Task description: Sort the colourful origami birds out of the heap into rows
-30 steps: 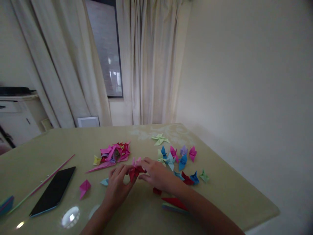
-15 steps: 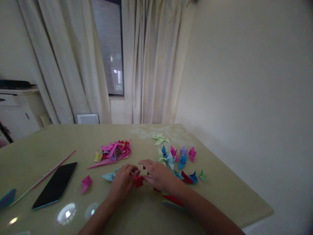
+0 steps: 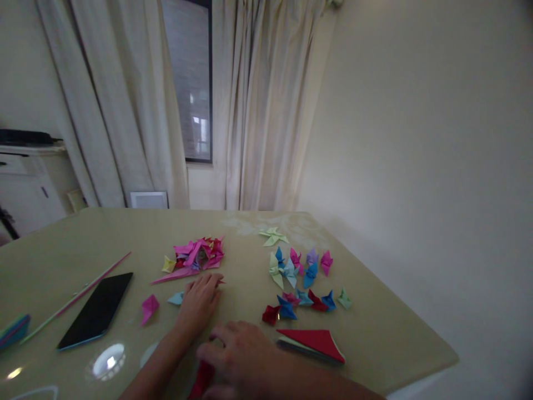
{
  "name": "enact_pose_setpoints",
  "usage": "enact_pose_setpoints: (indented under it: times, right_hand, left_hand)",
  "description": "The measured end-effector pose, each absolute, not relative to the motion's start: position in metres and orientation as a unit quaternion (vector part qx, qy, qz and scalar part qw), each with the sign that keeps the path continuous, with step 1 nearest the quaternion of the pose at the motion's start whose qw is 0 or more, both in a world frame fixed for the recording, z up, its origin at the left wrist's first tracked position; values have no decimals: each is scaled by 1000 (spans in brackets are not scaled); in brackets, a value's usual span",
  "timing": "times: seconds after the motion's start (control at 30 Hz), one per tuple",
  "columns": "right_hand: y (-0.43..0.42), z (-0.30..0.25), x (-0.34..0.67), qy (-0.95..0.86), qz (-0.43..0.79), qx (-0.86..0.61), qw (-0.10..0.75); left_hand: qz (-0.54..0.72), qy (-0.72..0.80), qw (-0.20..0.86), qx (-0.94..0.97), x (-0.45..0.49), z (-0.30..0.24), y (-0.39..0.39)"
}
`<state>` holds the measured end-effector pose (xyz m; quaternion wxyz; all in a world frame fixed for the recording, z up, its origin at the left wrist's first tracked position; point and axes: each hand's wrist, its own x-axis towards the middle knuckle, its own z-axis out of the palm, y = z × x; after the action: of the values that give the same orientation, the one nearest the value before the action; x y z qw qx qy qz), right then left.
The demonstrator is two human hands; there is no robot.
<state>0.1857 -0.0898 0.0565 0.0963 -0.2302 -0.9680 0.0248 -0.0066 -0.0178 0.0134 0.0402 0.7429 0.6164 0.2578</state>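
Note:
My left hand reaches over the table, fingers forward and together. A small red paper tip pokes out at its fingertips; the rest is hidden. Beside that hand lies a light blue folded paper, partly covered by it. Nearer to me, my right hand is curled on a red folded paper low in the view. Right of it rests a stack of folded paper, red on top. A dark red folded piece and a blue one stand just beyond.
A heap of pink and red folded strips lies further back. Small origami pieces are grouped at the right, with a pale green star shape behind. At left are a black tablet, a long thin stick and a pink piece.
My hands have parted: the left moved forward and left, the right back toward me with red paper. The red-topped stack and the pieces beyond it now show fully.

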Motion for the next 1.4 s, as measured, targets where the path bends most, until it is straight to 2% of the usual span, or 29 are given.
enact_pose_setpoints:
  times: [0.17,0.3,0.37,0.43,0.57,0.67,0.77,1.0,1.13,1.3,1.4]
  right_hand:
    - [-90,24,169,-969,-7,-230,88]
    - [-92,29,181,-950,49,-283,124]
    - [-95,43,203,-907,129,-348,200]
    - [-98,59,238,-822,202,-421,325]
    - [-90,79,332,-661,163,-529,507]
    - [-76,77,404,-569,121,-568,583]
    - [-65,61,456,-513,141,-587,610]
    - [-63,18,489,-463,151,-622,613]
    - [-62,15,491,-476,117,-657,573]
    - [-44,13,508,-574,-27,-674,464]
    - [-34,4,520,-626,-47,-661,411]
  left_hand:
    - [371,556,97,737,-12,11,-9]
    - [455,507,92,726,-12,13,-6]
    - [481,491,91,720,-11,16,-7]
    - [498,487,87,712,-10,19,-9]
    - [521,500,62,689,-8,29,-15]
    - [543,500,87,669,-6,35,-18]
    - [562,502,159,638,-4,38,-19]
    - [558,483,324,592,10,32,-22]
    - [537,477,343,605,23,34,-19]
    - [489,468,345,651,42,34,-5]
    - [454,490,318,673,53,32,8]
